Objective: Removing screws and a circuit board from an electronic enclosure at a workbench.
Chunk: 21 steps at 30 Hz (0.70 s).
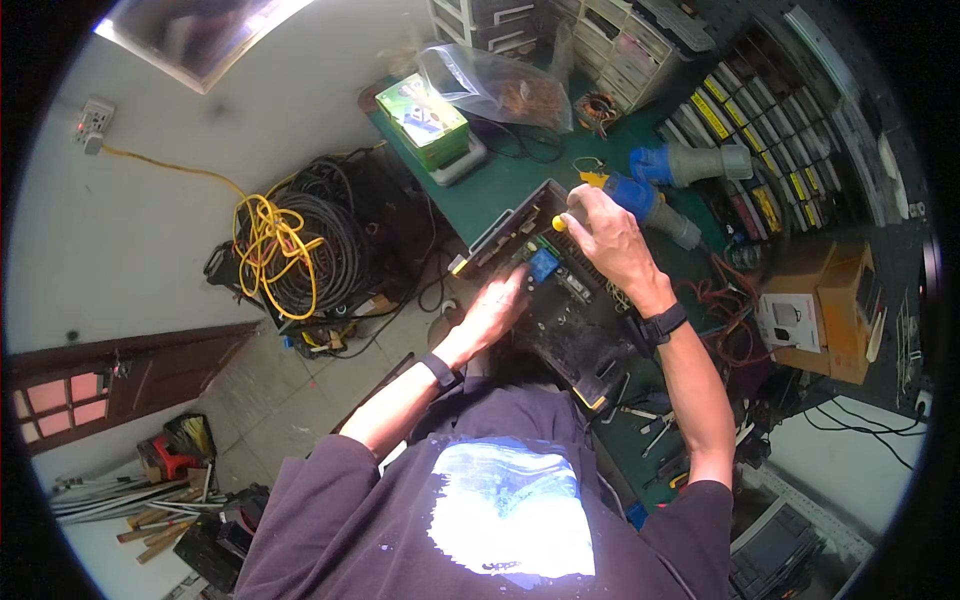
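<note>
An open black metal electronics case [562, 345] with handles lies at the bench edge in front of me, its inside parts showing. In it sit a blue block-shaped component [543, 265] and boards with small parts. My left hand [492, 312] reaches over its near left side, fingers stretched toward the blue component; the fingertips are partly in shadow. Above the far right part of the case, my right hand [608, 238] is closed around something with a round yellow end [559, 223], possibly a tool handle. The rest of that thing is hidden by the hand.
The green bench [470, 205] holds a green box [425, 120], a plastic bag [510, 90], blue-grey industrial plugs [690, 163] and hand tools [650, 425]. Cardboard boxes [835, 300] stand right. Coiled black cables [335, 215] and a yellow cord [270, 240] lie left.
</note>
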Motion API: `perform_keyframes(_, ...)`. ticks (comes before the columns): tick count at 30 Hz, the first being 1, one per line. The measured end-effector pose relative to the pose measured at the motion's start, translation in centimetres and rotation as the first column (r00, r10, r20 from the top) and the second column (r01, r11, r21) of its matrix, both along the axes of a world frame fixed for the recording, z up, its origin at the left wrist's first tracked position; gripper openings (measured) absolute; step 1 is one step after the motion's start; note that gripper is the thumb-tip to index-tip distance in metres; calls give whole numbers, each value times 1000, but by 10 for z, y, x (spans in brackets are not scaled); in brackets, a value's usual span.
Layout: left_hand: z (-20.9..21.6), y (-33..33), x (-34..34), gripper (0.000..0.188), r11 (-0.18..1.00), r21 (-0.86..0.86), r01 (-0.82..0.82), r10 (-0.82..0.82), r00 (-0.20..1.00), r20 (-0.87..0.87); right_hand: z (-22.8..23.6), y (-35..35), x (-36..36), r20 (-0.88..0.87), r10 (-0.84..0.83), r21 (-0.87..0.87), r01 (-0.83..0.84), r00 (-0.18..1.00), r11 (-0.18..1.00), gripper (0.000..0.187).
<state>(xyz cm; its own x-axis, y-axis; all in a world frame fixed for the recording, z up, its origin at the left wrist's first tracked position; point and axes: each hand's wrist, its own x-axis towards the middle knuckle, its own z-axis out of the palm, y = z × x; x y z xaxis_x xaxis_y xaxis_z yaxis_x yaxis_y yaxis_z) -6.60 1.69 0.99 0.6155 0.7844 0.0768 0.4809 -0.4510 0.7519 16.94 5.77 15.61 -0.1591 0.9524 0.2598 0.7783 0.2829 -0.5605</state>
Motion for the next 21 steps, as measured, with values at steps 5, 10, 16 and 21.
perform_keyframes(5, -1, 0, 1, 65, 999, -39, -6, 6, 1000, -6, 1, 6, -6, 20, 30, 20, -30, 999, 999, 20)
perform_keyframes(10, -1, -6, 3, 75, 995, 16, -94, 94, 996, 9, 8, 16, -8, 91, 220, 66, -226, 971, 972, 22)
perform_keyframes(16, 4, -10, 2, 82, 987, -57, -148, 146, 989, -35, 16, 25, -31, 436, -84, -149, 164, 896, 975, 30)
perform_keyframes(21, 1, -13, 0, 85, 983, -88, -161, 159, 987, -35, -4, 26, -21, 382, -56, 31, 48, 922, 998, 28)
